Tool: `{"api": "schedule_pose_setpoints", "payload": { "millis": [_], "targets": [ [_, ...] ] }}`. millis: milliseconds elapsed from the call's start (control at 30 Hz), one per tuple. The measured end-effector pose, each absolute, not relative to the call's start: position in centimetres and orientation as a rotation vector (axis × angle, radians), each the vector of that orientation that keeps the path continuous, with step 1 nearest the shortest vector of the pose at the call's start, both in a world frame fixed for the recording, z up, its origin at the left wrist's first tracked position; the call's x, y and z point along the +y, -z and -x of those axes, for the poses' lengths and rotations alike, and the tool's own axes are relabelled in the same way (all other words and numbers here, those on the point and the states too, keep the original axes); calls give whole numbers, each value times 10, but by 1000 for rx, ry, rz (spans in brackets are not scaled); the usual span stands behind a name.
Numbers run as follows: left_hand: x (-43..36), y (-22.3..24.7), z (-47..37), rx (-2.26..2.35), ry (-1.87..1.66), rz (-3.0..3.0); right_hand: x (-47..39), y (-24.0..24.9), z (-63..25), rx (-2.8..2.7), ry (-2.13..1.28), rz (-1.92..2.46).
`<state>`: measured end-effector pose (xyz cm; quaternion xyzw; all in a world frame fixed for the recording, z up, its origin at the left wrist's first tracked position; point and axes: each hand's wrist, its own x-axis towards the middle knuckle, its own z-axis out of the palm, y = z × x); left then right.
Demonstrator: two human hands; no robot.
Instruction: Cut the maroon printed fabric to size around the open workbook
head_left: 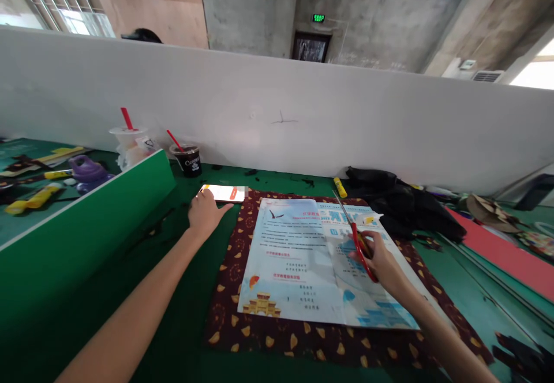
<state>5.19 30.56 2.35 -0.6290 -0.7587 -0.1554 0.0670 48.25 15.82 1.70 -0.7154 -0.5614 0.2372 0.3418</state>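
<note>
My left hand (203,213) is at the left end of a phone (223,193) with a lit white screen, fingers over its end and thumb along the near edge. In my right hand (378,256) is a pair of scissors (357,244) with red handles, blades pointing up and away over the paper. The blades look closed or nearly so. Under them lies a printed, unfolded leaflet (289,256) in pale blue and white. It rests on a dark maroon cloth (229,290) with a gold pattern. A small white and yellow item (371,219) lies on the leaflet by the scissors.
A green divider (108,210) stands at left. Behind are a coffee cup (187,161) and a clear drink cup (130,141). A yellow glue stick (340,187), black cloth (398,198) and red sheet (502,244) lie right. A white partition (259,106) closes the back.
</note>
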Motion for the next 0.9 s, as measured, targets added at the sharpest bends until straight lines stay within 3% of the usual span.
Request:
{"api": "schedule_pose_setpoints", "payload": {
  "millis": [533,900],
  "targets": [
    [374,-27,-89,-2401,499,1839,155,-6,-475,-1520,-498,1851],
    [320,-31,-105,-2420,579,2484,150,-4,-472,-1591,-419,1839]
  ]
}}
